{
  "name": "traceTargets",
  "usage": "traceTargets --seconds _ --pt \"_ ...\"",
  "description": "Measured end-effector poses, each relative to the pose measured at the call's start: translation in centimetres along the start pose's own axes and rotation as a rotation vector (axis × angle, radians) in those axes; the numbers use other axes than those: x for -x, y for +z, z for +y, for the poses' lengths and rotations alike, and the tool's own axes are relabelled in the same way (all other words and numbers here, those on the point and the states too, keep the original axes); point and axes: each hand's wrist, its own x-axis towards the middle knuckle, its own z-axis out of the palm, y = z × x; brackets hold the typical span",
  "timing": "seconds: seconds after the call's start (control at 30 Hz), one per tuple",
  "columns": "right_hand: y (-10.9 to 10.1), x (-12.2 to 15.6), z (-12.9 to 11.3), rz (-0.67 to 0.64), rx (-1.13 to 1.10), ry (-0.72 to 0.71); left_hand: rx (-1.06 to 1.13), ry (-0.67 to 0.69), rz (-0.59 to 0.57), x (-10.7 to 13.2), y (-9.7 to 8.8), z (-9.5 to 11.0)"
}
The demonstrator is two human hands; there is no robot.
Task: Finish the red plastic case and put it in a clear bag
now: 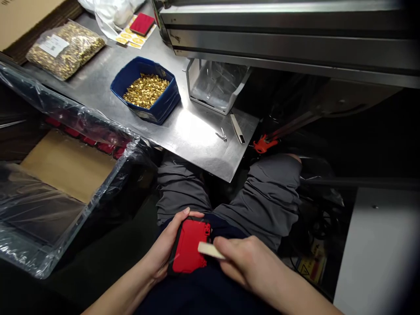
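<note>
My left hand [169, 240] is wrapped round the left side of a flat red plastic part with a dark rim [189, 245], held over my lap. Along the part's right edge there are small cut-outs and notches. My right hand [241, 258] is closed on a pale flat stick [210, 250], pinched between thumb and fingers. The stick's blunt end lies over the right side of the red part; whether it touches the surface I cannot tell.
On the metal table [203, 153] stand a blue bin of small brass pieces [146, 89], a bag of brass pieces [65, 48], a grey tray [213, 87], a cutter-like tool [237, 128] and nail clippers [223, 134]. A plastic-lined crate [108, 188] is at left, a metal machine beam [278, 39] above.
</note>
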Motion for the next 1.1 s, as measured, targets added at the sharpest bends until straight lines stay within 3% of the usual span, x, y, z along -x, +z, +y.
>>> traceTargets --seconds 0.13,0.23,0.37,0.5,0.63,0.77,0.9,1.0,1.1 --pt "-0.2 -0.5 0.5 -0.018 0.104 -0.083 -0.004 -0.036 -0.023 -0.3 0.0 0.2" --pt "-0.3 -0.9 0.6 0.020 0.067 -0.006 0.030 -0.071 0.013 -0.4 -0.1 0.2" --pt "-0.1 -0.9 0.3 -0.023 0.024 -0.038 0.073 -0.048 -0.053 -0.4 -0.4 0.1" --pt "0.1 -0.9 0.0 0.036 0.002 0.045 0.115 -0.060 -0.020 -0.2 -0.8 0.0" --pt "0.1 -0.9 -0.1 -0.012 0.011 -0.012 0.143 -0.066 -0.094 -0.2 -1.3 -0.1" --pt "-0.3 -1.0 0.0 0.013 0.002 0.073 0.141 -0.062 -0.044 -0.3 -1.3 -0.1" --pt "-0.6 -0.9 0.0 -0.024 0.008 -0.004 0.150 -0.060 -0.109 -0.3 -0.9 0.0" --pt "-0.7 -1.0 0.0 0.020 0.027 0.038 0.144 -0.058 -0.043 -0.2 -0.8 0.0" --pt "-0.9 -1.0 -0.1 -0.019 0.003 0.014 0.141 -0.048 -0.065 -0.1 -0.7 0.0"
